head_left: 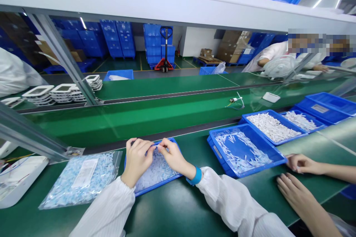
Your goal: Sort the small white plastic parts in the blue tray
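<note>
My left hand point(139, 158) and my right hand point(172, 156) meet fingertip to fingertip over a shallow blue tray point(158, 189). Both are pinched closed around a tiny whitish piece point(156, 146), mostly hidden by the fingers, so its kind is unclear. Many small pale blue and clear plastic pieces point(155, 170) lie in the tray below. To the left of my left hand rests a clear plastic bag point(104, 181) full of similar light blue pieces, with a white label point(85, 173) on it.
At right stand a blue tray point(213, 144) of pale blue strips and another point(274, 141) of white pieces. A co-worker's hands point(299, 181) rest on the bench there. Behind runs a green conveyor belt point(167, 111); a metal post point(63, 59) rises at left. A white shelf point(167, 2) crosses overhead.
</note>
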`<action>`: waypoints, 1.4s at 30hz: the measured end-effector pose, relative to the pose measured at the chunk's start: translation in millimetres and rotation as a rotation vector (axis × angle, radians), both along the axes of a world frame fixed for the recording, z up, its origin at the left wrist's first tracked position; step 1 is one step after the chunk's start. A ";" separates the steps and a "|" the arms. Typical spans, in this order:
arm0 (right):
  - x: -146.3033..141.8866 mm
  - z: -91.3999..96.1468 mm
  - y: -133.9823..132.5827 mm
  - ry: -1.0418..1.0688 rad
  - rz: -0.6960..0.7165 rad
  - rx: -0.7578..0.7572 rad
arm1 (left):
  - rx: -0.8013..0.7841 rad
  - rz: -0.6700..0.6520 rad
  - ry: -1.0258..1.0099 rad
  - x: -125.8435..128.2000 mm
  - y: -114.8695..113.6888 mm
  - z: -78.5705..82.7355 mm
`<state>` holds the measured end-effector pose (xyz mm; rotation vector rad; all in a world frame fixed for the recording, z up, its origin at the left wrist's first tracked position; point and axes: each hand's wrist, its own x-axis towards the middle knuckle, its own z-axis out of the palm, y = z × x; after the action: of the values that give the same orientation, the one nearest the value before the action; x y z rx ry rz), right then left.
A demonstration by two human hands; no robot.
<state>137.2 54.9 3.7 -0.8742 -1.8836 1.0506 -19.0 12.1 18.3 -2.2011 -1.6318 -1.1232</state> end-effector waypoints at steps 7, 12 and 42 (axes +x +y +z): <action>1.6 7.1 -4.3 -0.091 0.017 0.073 | 0.081 -0.178 -0.060 -0.8 2.8 -3.3; 1.8 6.9 -5.0 -0.124 0.016 0.093 | 0.118 -0.216 -0.054 0.2 3.3 -5.2; -0.6 0.0 1.0 0.097 -0.064 -0.025 | 0.069 -0.053 0.062 2.3 -2.8 -0.5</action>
<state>136.6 55.9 3.7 -0.8763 -1.7541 1.0601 -16.7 9.3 17.8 -2.2241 -1.4957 -1.0966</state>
